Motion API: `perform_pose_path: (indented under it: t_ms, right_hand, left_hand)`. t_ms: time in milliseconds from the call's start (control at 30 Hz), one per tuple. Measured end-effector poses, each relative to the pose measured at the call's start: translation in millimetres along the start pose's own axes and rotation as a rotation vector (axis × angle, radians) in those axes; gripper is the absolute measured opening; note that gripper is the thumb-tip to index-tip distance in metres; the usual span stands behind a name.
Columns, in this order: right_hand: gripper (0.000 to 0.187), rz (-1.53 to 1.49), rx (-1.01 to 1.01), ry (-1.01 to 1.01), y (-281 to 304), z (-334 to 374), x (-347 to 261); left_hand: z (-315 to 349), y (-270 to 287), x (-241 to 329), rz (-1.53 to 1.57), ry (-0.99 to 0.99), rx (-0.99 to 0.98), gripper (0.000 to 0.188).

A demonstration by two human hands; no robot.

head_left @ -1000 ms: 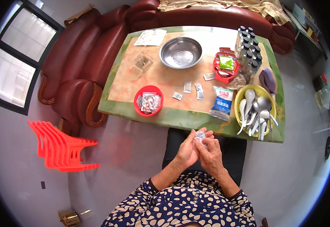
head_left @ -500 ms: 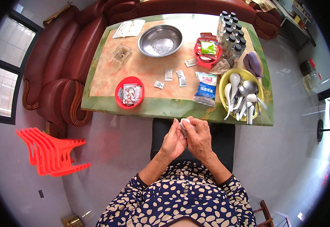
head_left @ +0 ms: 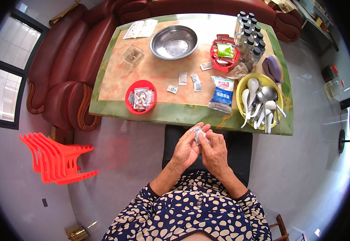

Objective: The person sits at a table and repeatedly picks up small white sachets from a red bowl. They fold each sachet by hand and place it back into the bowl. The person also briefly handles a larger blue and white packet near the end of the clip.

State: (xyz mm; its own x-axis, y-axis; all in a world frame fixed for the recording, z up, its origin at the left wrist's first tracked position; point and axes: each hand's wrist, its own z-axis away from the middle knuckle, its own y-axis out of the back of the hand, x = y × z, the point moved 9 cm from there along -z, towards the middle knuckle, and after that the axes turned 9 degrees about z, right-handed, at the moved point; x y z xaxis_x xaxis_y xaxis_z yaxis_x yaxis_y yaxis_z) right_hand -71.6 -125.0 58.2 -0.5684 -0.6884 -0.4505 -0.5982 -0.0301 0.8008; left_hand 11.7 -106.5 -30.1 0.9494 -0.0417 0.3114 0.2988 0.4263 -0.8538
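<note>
Small white packet [head_left: 197, 135], with darker print: we have it between both hands, over the lap, just short of the bench's [head_left: 175, 116] near edge, at 12 o'clock from the torso. Left hand [head_left: 186, 152] cradles it, palm up, thumb by its left side. Right hand [head_left: 215, 153] comes in from about 4 o'clock, thumb and curled fingers grasping the packet's right part. So both hands are on it, neither free. Much of the packet is covered; we can't tell whether it is sealed or torn.

Handling, our judgement: very light, thin and soft, likely a slick film or coated paper that creases and may slide between dry fingertips. Contents can't be seen, so we'd treat it as easy to split. Best hold: pinch a flat edge or corner, thumb against the side of the index finger, the other hand backing it from below; no hard squeeze at the middle.

Clock from the hands: red bowl [head_left: 140, 83] full of similar packets at 10; small square packet [head_left: 172, 89] at 11, long packet [head_left: 182, 78] between 11 and 12, printed packet [head_left: 197, 83] at 12, all lying loose on the bench. Blue-and-white bag [head_left: 221, 96] at 1, yellow basin [head_left: 239, 96] of spoons [head_left: 253, 84] at 2. Steel basin [head_left: 165, 44] farther off, between 11 and 12.
</note>
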Motion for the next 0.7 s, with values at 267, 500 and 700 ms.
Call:
perform_pose_path:
  t_ms: [267,500,700]
  right_hand:
    - [0.043,-0.373,-0.059,-0.014,3.3,3.8,4.6]
    - [0.046,-0.116,0.019,0.019,-3.8,-8.0,12.6]
    - [0.043,-0.073,0.015,-0.036,1.3,3.5,17.1]
  left_hand:
    - [1.4,9.6,5.4,-0.043,-0.043,0.057,0.032]
    - [5.2,11.5,-2.1,-0.212,-0.057,-0.008,0.024]
    - [8.5,5.7,-2.2,-0.253,-0.053,-0.018,0.030]
